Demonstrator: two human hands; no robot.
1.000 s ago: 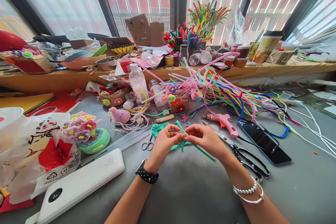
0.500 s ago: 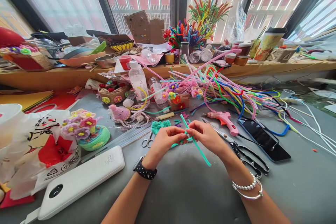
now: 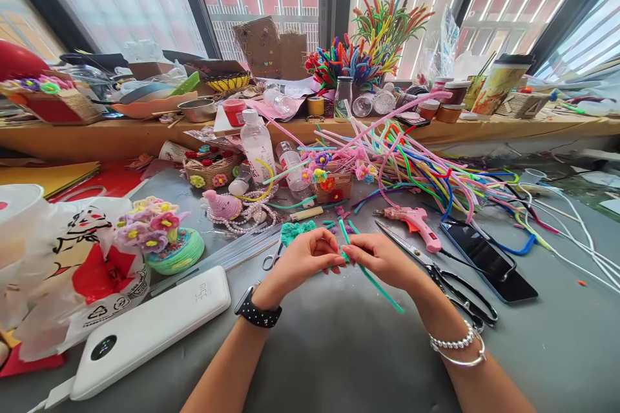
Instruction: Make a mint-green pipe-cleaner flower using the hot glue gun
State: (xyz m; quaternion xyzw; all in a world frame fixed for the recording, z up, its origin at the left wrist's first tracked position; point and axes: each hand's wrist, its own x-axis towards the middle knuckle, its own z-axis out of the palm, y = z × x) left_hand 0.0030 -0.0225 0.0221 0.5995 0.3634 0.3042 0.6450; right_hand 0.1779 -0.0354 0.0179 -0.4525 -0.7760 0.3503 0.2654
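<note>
Both my hands meet over the grey table in the middle of the head view, fingers pinched on a teal pipe cleaner (image 3: 382,290). My left hand (image 3: 305,261) pinches it between thumb and fingertips. From the other side, my right hand (image 3: 382,258) grips it, and a long end trails down to the right below that hand. A short teal end stands up between the hands; the part inside the fingers is hidden. Just behind my left hand lies a fluffy teal piece (image 3: 296,231) with small scissors (image 3: 271,261), partly covered. Teal and purple snippets lie beyond the fingertips.
To the right are a pink glue gun (image 3: 415,222), large black-handled scissors (image 3: 460,290) and a phone (image 3: 489,261). A white power bank (image 3: 155,329) lies on the left. Behind are pipe cleaners (image 3: 436,174), a plastic bottle (image 3: 256,142) and a pink crocheted figure (image 3: 221,205).
The teal pipe cleaner has shifted in my fingers; its long end now reaches a little lower and further right. My left hand's fingers have rearranged. The view has moved slightly.
</note>
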